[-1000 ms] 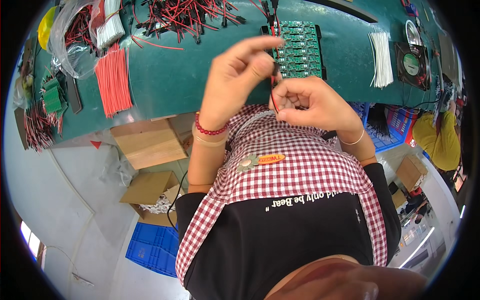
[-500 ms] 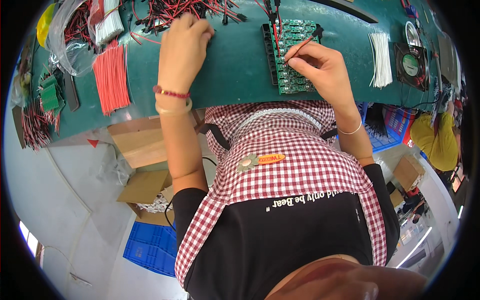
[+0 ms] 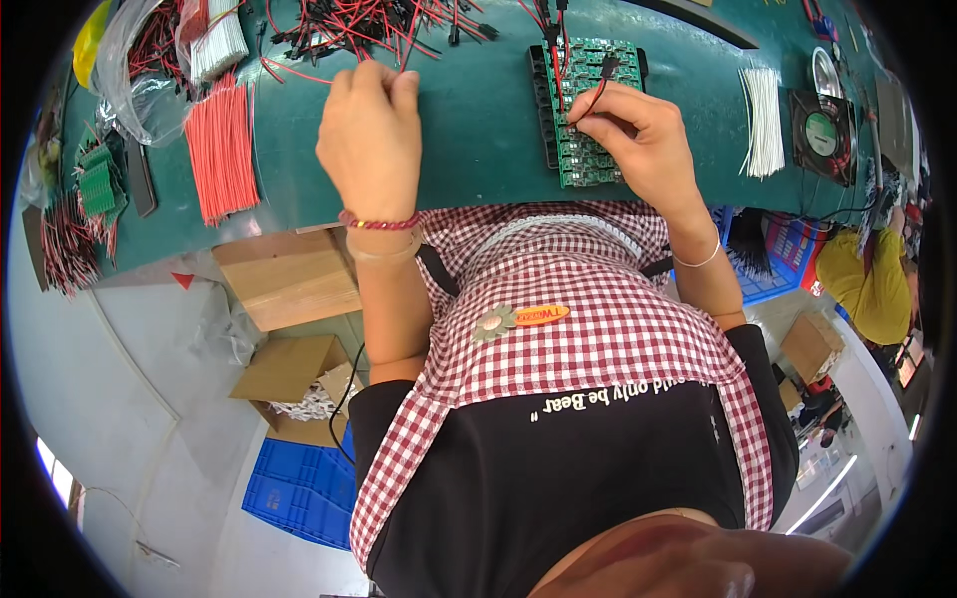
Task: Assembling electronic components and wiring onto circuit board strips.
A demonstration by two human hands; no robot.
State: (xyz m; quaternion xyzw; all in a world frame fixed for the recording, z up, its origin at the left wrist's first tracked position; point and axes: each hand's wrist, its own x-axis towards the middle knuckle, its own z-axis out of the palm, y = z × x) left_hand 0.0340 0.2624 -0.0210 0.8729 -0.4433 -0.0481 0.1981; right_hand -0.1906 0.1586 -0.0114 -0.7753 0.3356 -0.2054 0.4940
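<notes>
A short red-and-black wire lead (image 3: 599,94) with a black plug at its upper end is pinched between the thumb and fingers of my right hand (image 3: 643,135). That hand hovers over a panel of green circuit boards (image 3: 588,164), its fingertips close to the boards. Other red-and-black leads (image 3: 555,62) rise from the panel's upper left. At the near edge of a pile of wire leads (image 3: 349,25), my left hand (image 3: 371,130) is closed, with a lead (image 3: 408,50) running up from between thumb and forefinger. Its fingertips are partly hidden.
A black holder (image 3: 546,120) lies under the panel. Left of my left hand are bundled red wires (image 3: 221,154), white wires (image 3: 219,50) and a clear plastic bag (image 3: 125,75). White wires (image 3: 763,125) and a black fan (image 3: 822,135) lie to the right on the green table (image 3: 459,149).
My left hand has drawn back a little toward me and turned, now pinching a lead at the pile. In my right hand, the lead's plug end has swung leftward and stands more upright.
</notes>
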